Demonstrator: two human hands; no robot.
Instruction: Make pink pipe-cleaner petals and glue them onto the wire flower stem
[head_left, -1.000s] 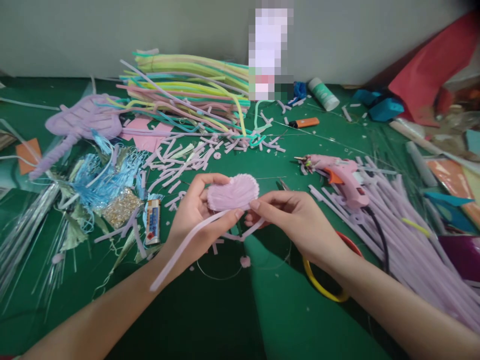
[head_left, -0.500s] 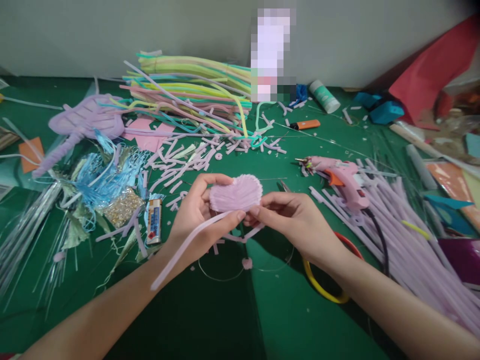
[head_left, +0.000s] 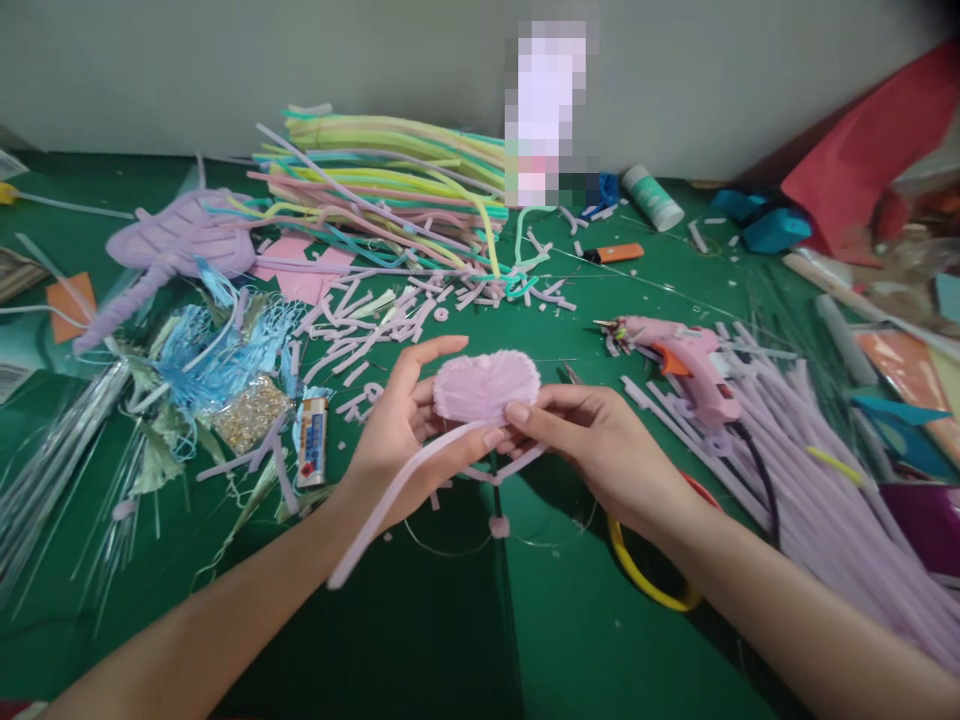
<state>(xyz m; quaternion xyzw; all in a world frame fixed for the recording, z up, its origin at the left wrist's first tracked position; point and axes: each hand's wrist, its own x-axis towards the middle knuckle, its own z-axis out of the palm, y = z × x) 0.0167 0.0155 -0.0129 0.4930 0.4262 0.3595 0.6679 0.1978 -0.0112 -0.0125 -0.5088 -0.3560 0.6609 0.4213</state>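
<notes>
A lilac fuzzy piece (head_left: 484,388) made of pipe cleaners, rounded with a small notch at the top, is held up in front of me. My right hand (head_left: 574,420) pinches its lower right edge between thumb and fingers. My left hand (head_left: 420,415) keeps its thumb on a loose lilac pipe cleaner (head_left: 390,495) along the lower edge; the index finger is raised off the piece. That pipe cleaner's free end hangs down over my left wrist. Below the hands another bent lilac strip (head_left: 517,468) shows. The fingers behind the piece are partly hidden.
A pink glue gun (head_left: 682,355) lies at right beside lilac pipe cleaners (head_left: 817,470). Yellow-and-red handles (head_left: 645,580) sit under my right forearm. Further back are a coloured pipe cleaner bundle (head_left: 390,180), cut scraps (head_left: 375,330) and an orange lighter (head_left: 619,253). Blue tassels (head_left: 202,345) lie left.
The fuzzy piece and both hands sit slightly further right in view. My left index finger has lifted off the piece's top edge, and my right thumb now presses on its lower right face.
</notes>
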